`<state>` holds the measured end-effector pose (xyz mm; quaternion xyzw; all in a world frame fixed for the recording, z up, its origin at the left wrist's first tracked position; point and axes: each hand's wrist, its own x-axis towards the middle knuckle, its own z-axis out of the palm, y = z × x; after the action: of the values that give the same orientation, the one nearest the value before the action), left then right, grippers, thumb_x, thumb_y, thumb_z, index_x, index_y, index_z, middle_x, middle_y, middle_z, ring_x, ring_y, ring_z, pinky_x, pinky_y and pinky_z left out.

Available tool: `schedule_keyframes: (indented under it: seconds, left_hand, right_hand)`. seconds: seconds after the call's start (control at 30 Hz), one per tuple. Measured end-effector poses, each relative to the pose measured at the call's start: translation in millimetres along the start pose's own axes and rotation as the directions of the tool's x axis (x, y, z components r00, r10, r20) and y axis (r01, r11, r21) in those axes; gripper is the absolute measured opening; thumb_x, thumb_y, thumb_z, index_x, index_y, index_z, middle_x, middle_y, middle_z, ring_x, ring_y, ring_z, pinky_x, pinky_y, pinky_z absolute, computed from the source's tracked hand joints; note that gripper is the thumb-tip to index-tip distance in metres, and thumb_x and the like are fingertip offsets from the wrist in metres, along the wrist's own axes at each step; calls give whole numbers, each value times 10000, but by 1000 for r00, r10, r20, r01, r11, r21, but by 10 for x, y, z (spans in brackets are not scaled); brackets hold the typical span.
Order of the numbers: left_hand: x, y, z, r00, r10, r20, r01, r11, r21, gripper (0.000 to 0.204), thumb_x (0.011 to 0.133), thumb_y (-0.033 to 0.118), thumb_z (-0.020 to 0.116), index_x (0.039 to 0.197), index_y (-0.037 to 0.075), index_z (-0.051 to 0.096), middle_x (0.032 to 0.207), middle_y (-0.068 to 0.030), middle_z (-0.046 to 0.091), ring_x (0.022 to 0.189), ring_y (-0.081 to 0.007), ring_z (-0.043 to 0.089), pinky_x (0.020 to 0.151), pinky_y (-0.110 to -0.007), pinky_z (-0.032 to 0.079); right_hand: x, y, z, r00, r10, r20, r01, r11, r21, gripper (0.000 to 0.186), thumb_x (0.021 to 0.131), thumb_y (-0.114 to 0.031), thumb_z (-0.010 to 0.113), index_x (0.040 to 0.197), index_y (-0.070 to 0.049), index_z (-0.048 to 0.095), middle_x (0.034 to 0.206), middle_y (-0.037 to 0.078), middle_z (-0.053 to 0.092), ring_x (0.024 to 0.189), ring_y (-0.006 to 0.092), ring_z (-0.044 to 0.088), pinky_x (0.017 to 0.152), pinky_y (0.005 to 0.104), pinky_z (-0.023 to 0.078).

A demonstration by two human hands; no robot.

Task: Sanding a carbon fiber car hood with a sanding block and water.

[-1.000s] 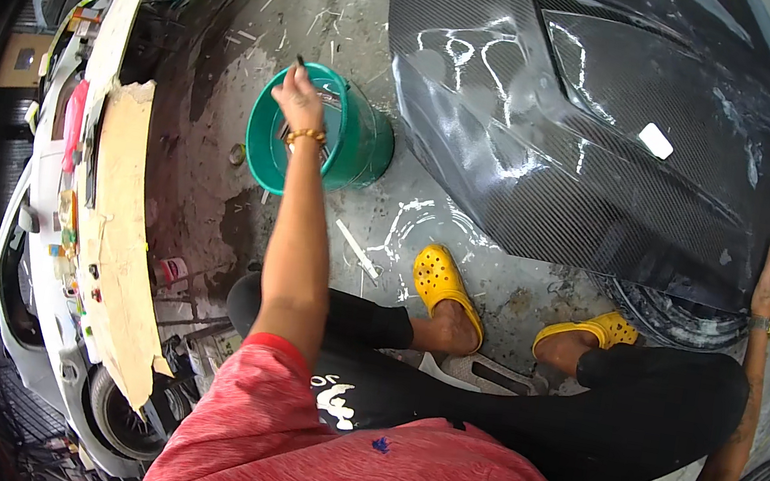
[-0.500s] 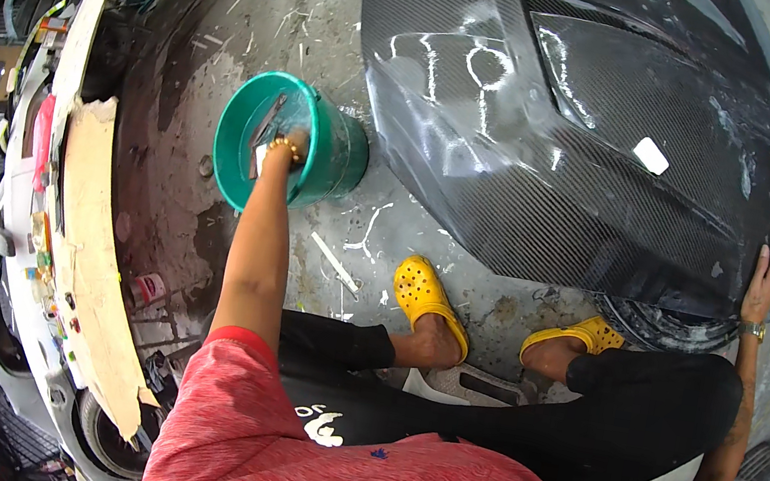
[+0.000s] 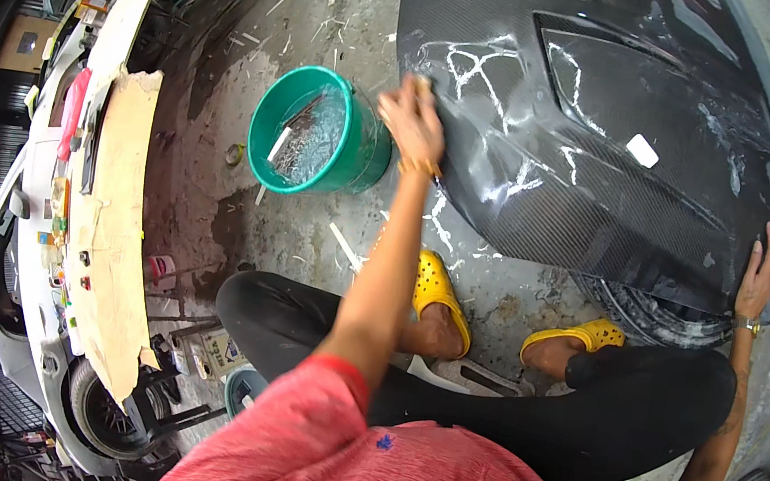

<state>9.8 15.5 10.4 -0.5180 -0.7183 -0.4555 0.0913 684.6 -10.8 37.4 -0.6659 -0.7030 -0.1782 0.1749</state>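
Note:
A dark carbon-fibre car hood (image 3: 611,211) lies in front of me, wet and streaked with white reflections. My left hand (image 3: 410,124) is at its left edge, fingers closed together around a small tan piece, mostly hidden, that I cannot make out. On the hood's near right corner rests my right hand (image 3: 760,275), palm down with fingers apart. A small white block (image 3: 642,150) lies on the hood between the hands. Left of my left hand stands a green bucket (image 3: 365,159) of water, with a dark strip and a white piece (image 3: 278,144) in it.
A tire (image 3: 660,319) sits under the hood's near edge, by my yellow clogs (image 3: 442,295). To the left, a long tan board (image 3: 120,229) carries small items. White scraps lie on the wet concrete floor (image 3: 303,248).
My left hand has come out of the bucket and moved right to the hood's left edge. My right hand stays on the hood's corner. The view has shifted slightly.

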Motion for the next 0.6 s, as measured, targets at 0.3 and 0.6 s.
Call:
schedule_keyframes:
  seconds: [0.3, 0.6]
  left_hand:
    - [-179, 457, -231, 966, 128, 223, -111, 990, -89, 431, 958, 116, 593, 1381, 34, 595, 1113, -254, 524, 1041, -401, 505, 937, -504, 418]
    - [-697, 1008, -491, 926, -21, 378, 40, 998, -42, 439, 948, 122, 621, 1382, 55, 607, 1146, -258, 541, 1051, -404, 523, 990, -491, 412]
  right_hand:
    - [31, -48, -51, 1000, -19, 3, 19, 998, 58, 504, 1099, -408, 403, 1523, -151, 495, 1608, 114, 409, 1495, 332, 345, 1220, 492, 253]
    - [-1, -31, -21, 1000, -18, -23, 18, 1000, 8, 518, 1098, -437, 390, 1523, -160, 494, 1612, 111, 401, 1489, 334, 355, 1220, 488, 262]
